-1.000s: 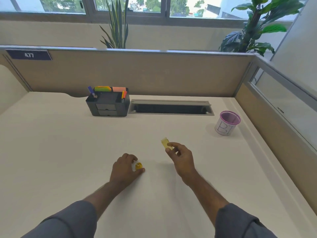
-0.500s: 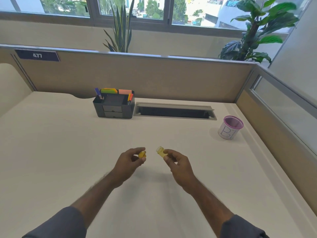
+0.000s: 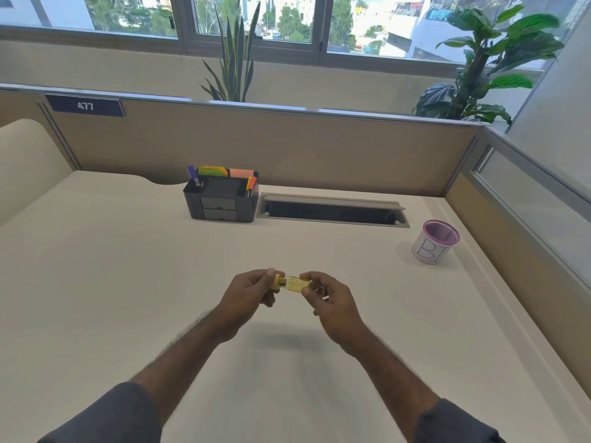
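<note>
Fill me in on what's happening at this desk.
A person is working with two small parts held above the desk. The left hand pinches a small yellow piece, and the right hand pinches a translucent yellow piece. The two pieces meet end to end, with a bit of blue showing at the join, so they look about to be fitted together. A black organizer and a purple mesh cup stand farther back, untouched.

Readable marks: one number sign, one hand-lettered cup

"477" stands white on the dark plate (image 3: 85,106) at upper left of the frame; "BI" is drawn on the pink-rimmed mesh cup (image 3: 432,247) at right.
</note>
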Tool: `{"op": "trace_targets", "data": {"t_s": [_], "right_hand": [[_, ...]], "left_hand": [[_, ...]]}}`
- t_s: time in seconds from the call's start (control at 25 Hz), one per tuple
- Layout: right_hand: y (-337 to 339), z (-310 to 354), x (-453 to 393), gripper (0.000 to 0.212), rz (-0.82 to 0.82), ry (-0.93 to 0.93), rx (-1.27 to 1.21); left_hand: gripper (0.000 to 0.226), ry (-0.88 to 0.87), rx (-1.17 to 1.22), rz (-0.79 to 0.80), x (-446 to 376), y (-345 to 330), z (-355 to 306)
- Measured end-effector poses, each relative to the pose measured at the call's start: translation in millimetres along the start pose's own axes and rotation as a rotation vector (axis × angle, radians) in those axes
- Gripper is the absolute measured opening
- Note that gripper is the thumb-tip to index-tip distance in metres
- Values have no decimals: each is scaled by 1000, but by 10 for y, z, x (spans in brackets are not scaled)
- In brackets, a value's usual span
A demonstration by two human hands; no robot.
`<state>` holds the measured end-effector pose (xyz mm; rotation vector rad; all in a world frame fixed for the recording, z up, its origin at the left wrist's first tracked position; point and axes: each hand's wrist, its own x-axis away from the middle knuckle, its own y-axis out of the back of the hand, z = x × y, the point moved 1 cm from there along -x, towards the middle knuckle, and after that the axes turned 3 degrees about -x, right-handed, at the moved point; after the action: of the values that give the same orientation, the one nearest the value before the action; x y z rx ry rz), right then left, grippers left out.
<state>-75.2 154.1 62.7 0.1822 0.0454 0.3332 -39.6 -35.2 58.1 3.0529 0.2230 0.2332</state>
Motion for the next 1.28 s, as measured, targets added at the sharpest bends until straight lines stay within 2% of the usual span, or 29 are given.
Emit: {"op": "trace_targets", "data": {"t_s": [0.28, 0.52, 0.84, 1.28], "right_hand": [[11, -19, 18, 22, -11, 1, 0], [45, -21, 25, 13, -1, -26, -93], [62, -1, 12, 15, 38, -71, -91], [59, 32, -59, 15, 80, -64, -102]], "left_hand": [[40, 3, -77, -2, 0, -136, -6], [21, -23, -1, 38, 19, -132, -16], [25, -101, -16, 75, 41, -136, -29], [24, -101, 37, 55, -3, -126, -40]]}}
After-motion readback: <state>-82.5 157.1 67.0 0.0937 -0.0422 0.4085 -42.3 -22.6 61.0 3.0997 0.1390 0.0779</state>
